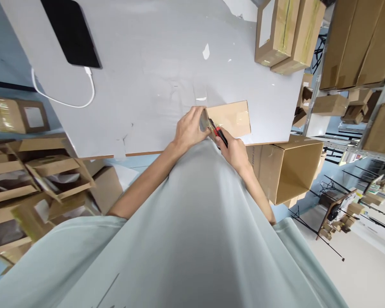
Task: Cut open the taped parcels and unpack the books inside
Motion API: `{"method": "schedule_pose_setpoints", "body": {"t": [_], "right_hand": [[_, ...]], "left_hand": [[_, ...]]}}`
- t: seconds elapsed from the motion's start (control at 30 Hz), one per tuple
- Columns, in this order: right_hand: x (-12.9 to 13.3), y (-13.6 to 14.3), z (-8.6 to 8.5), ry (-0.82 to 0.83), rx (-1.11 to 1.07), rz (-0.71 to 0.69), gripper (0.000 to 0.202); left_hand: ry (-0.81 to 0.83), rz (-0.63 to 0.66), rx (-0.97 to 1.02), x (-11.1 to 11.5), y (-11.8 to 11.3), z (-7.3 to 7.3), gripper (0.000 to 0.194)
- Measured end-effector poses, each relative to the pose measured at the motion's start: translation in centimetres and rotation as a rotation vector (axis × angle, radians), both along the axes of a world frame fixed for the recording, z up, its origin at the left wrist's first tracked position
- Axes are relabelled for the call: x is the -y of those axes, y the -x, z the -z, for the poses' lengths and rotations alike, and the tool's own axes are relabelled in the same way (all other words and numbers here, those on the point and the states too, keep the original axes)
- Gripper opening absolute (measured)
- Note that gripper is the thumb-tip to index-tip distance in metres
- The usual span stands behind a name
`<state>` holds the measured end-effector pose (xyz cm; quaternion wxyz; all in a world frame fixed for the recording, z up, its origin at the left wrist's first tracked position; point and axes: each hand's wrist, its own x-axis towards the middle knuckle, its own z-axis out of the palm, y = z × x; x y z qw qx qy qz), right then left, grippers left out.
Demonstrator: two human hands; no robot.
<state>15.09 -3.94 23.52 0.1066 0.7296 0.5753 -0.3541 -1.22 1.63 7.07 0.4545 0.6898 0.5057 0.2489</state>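
Note:
My right hand (pixel 233 150) is closed around a red and black box cutter (pixel 220 133), its tip pointing up and left toward my left hand (pixel 190 127). The fingers and thumb of my left hand are closed on what looks like a roll of clear tape (pixel 208 123), partly hidden by the fingers. The cutter's tip is close against the roll; whether it touches cannot be made out. Just right of the roll, a small cardboard box (pixel 232 117) lies on the grey table (pixel 141 85) near its front edge, with clear tape on its right end.
A black phone (pixel 72 34) with a white cable (pixel 70 105) lies at the table's far left. Two taped cartons (pixel 277 32) stand at the back right. Below the right edge is a large open carton (pixel 295 171). Open boxes (pixel 56 171) are stacked at the left.

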Motion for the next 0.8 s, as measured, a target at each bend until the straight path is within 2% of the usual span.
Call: {"method": "schedule_pose_setpoints", "body": {"t": [0.23, 0.5, 0.63, 0.8], "right_hand": [[0.1, 1.6, 0.1, 0.026, 0.055, 0.019, 0.059], [-0.1, 2.5, -0.3, 0.031, 0.127, 0.029, 0.059], [-0.2, 3.2, -0.6, 0.078, 0.190, -0.011, 0.060], [-0.3, 4.7, 0.4, 0.097, 0.301, -0.016, 0.064]], "left_hand": [[0.066, 0.010, 0.046, 0.1, -0.1, 0.4, 0.076], [0.032, -0.018, 0.077, 0.2, -0.1, 0.9, 0.071], [0.030, -0.015, 0.091, 0.3, -0.1, 1.0, 0.069], [0.043, -0.009, 0.117, 0.1, -0.1, 0.9, 0.067]]}}
